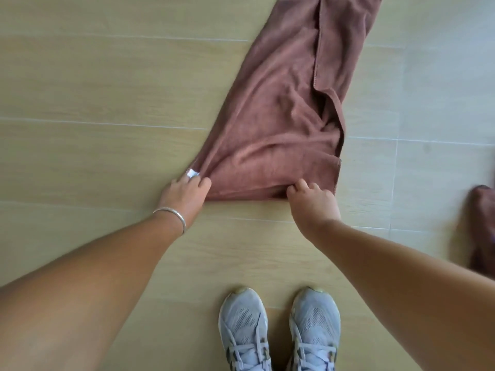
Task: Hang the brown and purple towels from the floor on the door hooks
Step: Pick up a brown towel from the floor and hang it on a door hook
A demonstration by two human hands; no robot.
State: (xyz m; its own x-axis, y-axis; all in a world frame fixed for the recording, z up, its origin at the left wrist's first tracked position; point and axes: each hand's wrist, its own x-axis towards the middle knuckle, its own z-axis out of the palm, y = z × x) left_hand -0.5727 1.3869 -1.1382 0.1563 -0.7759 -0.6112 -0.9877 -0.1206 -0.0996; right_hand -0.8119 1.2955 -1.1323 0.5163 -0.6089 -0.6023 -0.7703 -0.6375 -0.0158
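The brown towel lies loosely folded on the wooden floor, stretching from the person's hands away toward the far edge of the view. The left hand, a silver bangle on its wrist, pinches the towel's near left corner beside a white label. The right hand curls its fingers onto the near hem, close to the right corner. Two grey sneakers stand just behind the hands. A dark, blurred cloth lies at the right edge, its colour uncertain.
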